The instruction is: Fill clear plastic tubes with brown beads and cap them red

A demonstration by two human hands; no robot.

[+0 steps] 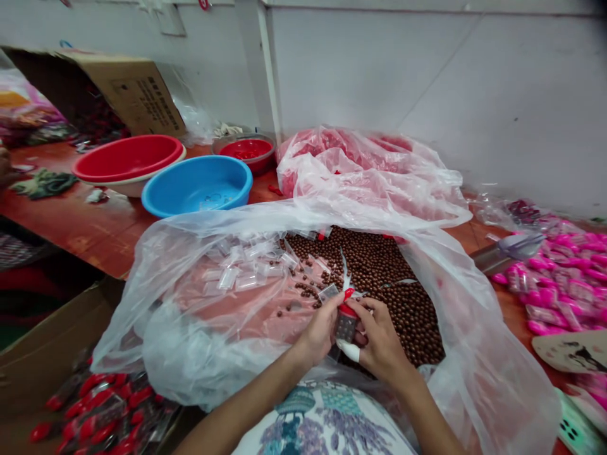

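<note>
Both hands meet over a large clear plastic bag (478, 316) spread open on the table. Between them is a small clear container (346, 327) with a red cap (348, 308) and dark contents. My left hand (318, 328) grips it from the left, thumb near the cap. From the right, my right hand (382, 338) closes its fingers on the same container; a white wrapping (349, 349) covers one fingertip. Many brown balls (370, 259) lie in the bag behind and right of the hands. Clear empty containers (246, 268) are heaped on the left.
Behind the bag stand a blue basin (198, 184), red basin (128, 158) and pinkish plastic bag (370, 170). Pink packages (569, 278) are piled at right. A cardboard box (57, 335) with red-capped containers (102, 411) sits lower left. Part of a person's hand (4, 167) shows far left.
</note>
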